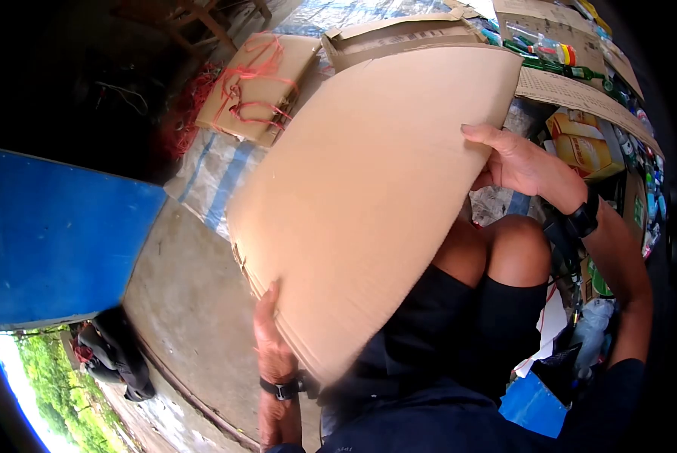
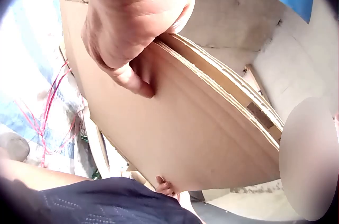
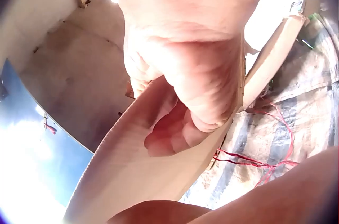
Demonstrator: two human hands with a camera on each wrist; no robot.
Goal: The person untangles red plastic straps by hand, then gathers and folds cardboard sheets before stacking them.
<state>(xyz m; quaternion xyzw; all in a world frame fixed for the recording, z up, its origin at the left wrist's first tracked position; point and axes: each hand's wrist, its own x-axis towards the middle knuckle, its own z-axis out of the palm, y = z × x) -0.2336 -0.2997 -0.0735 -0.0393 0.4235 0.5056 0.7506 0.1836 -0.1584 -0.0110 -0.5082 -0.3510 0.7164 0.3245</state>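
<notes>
Head view: a seated person holds one big cardboard, bowed, across bare knees.
Cardboard place: middle of the frame, its low corner near the floor at lower centre and its high corner at the upper right beside the bottles. It touches only the hands and the knees.
Left hand: at the bottom edge, lower centre. It grasps the cardboard. In the left wrist view the thumb presses one face and the fingers are hidden behind.
Right hand: at the right edge, right of centre. It clamps the cardboard. In the right wrist view the thumb lies on one face and the fingers wrap the other.
Why held so: the piece looks too wide for one hand, so each takes an opposite edge. Their inward push probably makes the bow, and the knees prop it.
Plies: the left wrist view shows at least two layers at the edge, so it is likely a flattened box.
Bundle: one, upper left of centre on the tarp, tied with red string, probably to keep it flat.
Box: one, open, top centre.
Panel: one, blue, at left.
Counts: two hands, two knees, two wrist straps. The bottles are too crowded to count.
</notes>
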